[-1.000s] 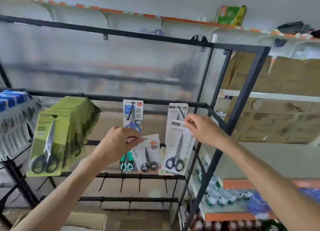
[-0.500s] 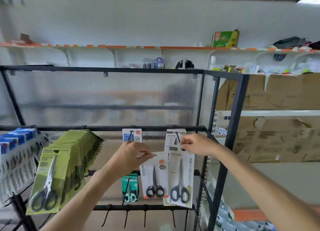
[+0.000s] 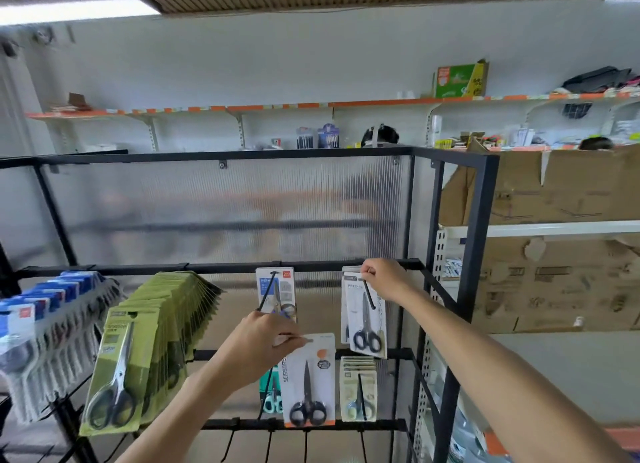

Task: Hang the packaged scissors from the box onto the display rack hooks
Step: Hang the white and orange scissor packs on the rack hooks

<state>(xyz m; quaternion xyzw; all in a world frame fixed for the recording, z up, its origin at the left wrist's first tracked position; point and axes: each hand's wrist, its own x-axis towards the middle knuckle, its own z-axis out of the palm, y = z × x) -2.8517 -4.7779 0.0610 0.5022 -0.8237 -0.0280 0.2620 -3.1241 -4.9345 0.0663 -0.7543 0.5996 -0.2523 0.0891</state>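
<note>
My right hand (image 3: 384,278) pinches the top of a white scissors pack (image 3: 363,318) with black handles, held against a black hook (image 3: 367,294) on the rack's upper bar (image 3: 214,266). My left hand (image 3: 263,344) grips the top edge of another white pack (image 3: 308,381), marked SCISSORS with an orange dot, hanging lower and in front of the rack. A blue-topped pack (image 3: 277,289) hangs on the hook just left of my right hand. The box is out of view.
A thick row of green scissors packs (image 3: 138,348) hangs at left, blue-topped packs (image 3: 45,324) further left. Beige packs (image 3: 358,388) and a teal pack (image 3: 272,398) hang lower. The black rack post (image 3: 474,254) stands right; cardboard boxes (image 3: 561,254) lie behind.
The camera has tilted up, so the rack sits lower in view. My right hand has raised its pack to the upper bar's hook. My left hand keeps its pack lower.
</note>
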